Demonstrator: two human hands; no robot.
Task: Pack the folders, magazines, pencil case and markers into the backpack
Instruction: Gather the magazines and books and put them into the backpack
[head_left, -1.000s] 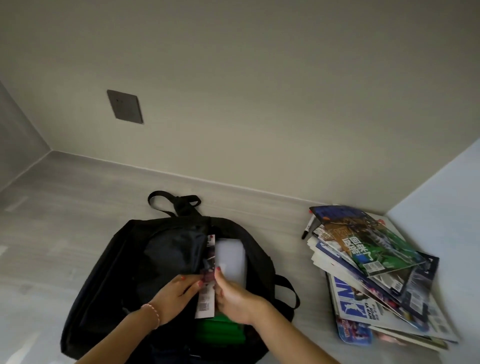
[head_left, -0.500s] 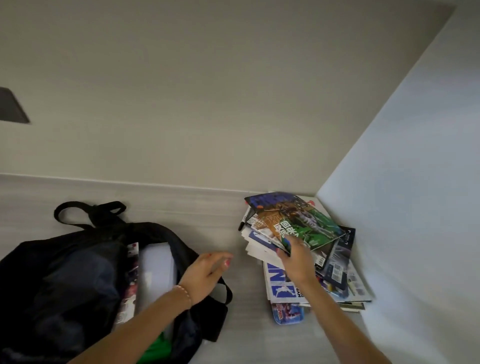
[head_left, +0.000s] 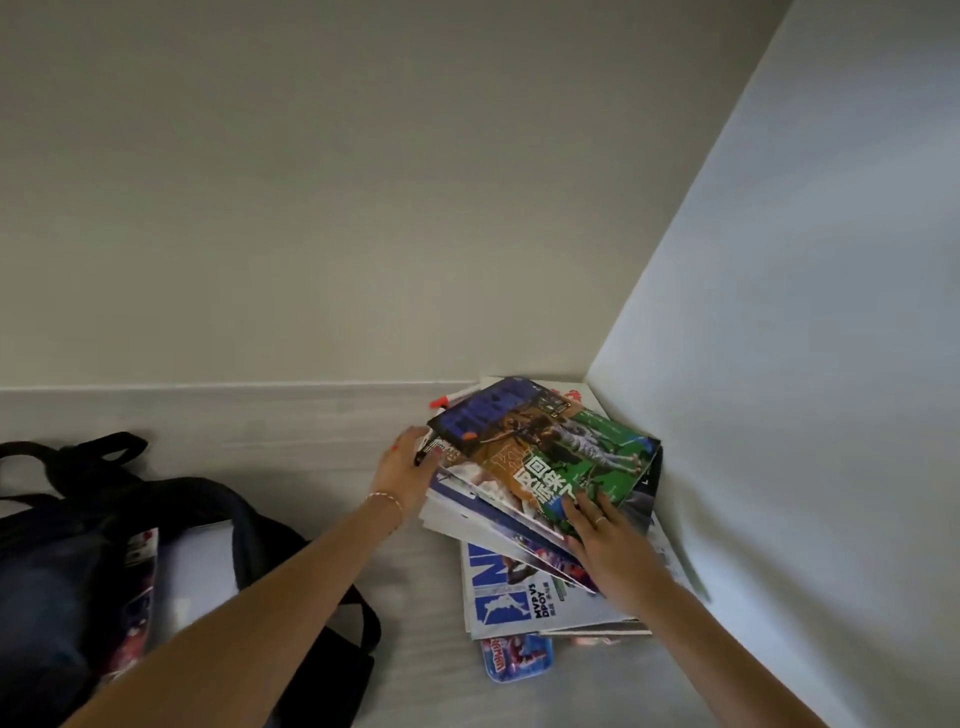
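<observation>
A stack of magazines (head_left: 524, 587) lies in the right corner of the floor. Its top magazine (head_left: 550, 447) has a blue, orange and green cover and sits tilted up. My left hand (head_left: 408, 470) grips the left edge of the top magazines, its fingertips tucked under them. My right hand (head_left: 605, 535) pinches their near edge, fingers lying on the green cover. The black backpack (head_left: 67, 561) lies open at the left with a magazine (head_left: 137, 597) and a white folder (head_left: 200, 566) inside. A blue pencil case (head_left: 517, 656) peeks out from under the stack. A red-capped marker (head_left: 448, 400) lies behind it.
The back wall and a white side panel (head_left: 779, 415) hem the stack into the corner. A backpack strap (head_left: 358, 618) lies on the grey floor between bag and stack. A black marker (head_left: 420, 456) sits by my left fingers.
Both hands left the backpack and moved right to the magazine stack. My left hand has now reached its left edge, and the top magazines have tilted up. The view panned right.
</observation>
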